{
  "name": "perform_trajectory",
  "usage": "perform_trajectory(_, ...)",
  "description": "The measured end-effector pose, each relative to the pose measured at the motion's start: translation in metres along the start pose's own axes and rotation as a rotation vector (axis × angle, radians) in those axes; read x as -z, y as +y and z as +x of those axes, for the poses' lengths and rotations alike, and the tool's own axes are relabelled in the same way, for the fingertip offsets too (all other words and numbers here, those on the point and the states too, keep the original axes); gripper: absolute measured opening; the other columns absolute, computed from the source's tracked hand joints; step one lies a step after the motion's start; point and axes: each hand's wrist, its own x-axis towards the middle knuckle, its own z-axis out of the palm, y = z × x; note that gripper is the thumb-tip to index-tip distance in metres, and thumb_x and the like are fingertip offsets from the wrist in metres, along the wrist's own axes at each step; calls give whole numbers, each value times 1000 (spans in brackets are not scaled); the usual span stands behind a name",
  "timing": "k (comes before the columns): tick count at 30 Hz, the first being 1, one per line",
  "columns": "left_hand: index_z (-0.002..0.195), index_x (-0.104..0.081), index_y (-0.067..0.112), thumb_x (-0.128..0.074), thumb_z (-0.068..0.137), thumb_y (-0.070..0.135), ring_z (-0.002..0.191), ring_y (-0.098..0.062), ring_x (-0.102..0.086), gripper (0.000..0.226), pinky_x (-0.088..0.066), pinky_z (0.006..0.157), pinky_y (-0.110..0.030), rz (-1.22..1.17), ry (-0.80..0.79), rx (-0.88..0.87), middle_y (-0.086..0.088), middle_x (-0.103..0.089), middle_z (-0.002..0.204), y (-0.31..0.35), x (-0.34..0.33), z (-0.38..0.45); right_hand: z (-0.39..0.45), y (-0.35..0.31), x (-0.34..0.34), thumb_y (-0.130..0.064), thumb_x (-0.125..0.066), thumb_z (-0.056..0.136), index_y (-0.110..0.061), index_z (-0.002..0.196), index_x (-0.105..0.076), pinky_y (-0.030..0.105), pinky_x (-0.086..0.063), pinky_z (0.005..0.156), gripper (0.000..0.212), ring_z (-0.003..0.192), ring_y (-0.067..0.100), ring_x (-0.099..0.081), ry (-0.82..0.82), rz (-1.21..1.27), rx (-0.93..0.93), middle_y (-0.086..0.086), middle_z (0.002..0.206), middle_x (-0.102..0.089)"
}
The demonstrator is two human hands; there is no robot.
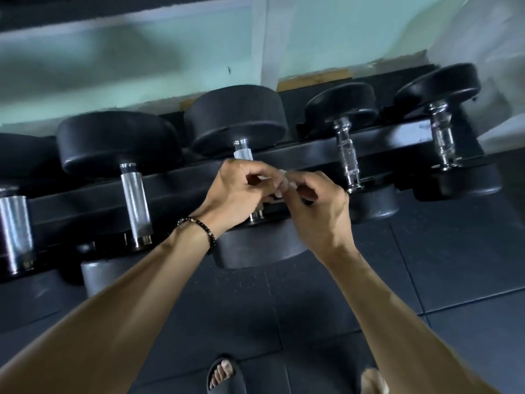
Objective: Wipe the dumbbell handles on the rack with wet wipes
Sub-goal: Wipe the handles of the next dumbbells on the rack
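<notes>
Several black dumbbells with chrome handles lie across a black rack (181,189). My left hand (235,194) and my right hand (315,206) meet in front of the middle dumbbell's handle (243,153), most of which they hide. Between their fingertips they pinch a small pale wet wipe (279,184), only a sliver of it showing. Both hands have curled fingers. A bead bracelet circles my left wrist.
To the left lies a dumbbell with a thick knurled handle (135,206); to the right, two smaller dumbbells with thin handles (346,157) (441,139). A pale green wall rises behind the rack. Dark rubber floor tiles (426,265) and my sandalled foot (224,375) are below.
</notes>
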Motion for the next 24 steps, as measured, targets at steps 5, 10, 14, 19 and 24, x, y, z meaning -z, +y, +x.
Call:
perform_trajectory(5,92,-72,5,-75,83,0,85,-15,-74,10,-60,75,-29,-114,50,63,-2,-77,89,27,-47,9,29,16,58,-13,-74,87,-13,98,-76,26,-57,74,11,84,5,-71,-109,72,-30,-6,96,-75)
perform_trajectory(10,91,-72,11,-77,82,1,85,-22,-74,14,-61,78,-35,-163,155,130,-5,-76,88,46,-113,18,51,43,122,-12,-73,85,-21,99,-77,9,-47,65,17,80,-2,-65,-294,-62,55,-17,85,-66)
perform_trajectory(14,99,-68,3,-71,85,-4,80,-25,-71,16,-62,75,-37,-350,250,234,-20,-72,91,48,-159,28,72,74,151,-10,-73,85,-16,87,-76,20,-50,63,7,72,8,-65,-354,-160,85,-4,82,-70)
perform_trajectory(19,108,-69,21,-65,92,23,101,-7,-65,17,-50,88,-20,97,498,310,6,-70,105,19,-202,35,94,111,157,-12,-72,86,-13,88,-76,19,-51,68,4,73,7,-64,-277,-183,70,-3,84,-71)
perform_trajectory(24,121,-61,20,-52,98,36,108,-17,-53,30,-34,85,-19,181,433,441,0,-54,109,-5,-223,57,122,131,136,-4,-70,84,-13,83,-75,7,-47,73,10,74,1,-58,-146,-262,118,5,100,-63)
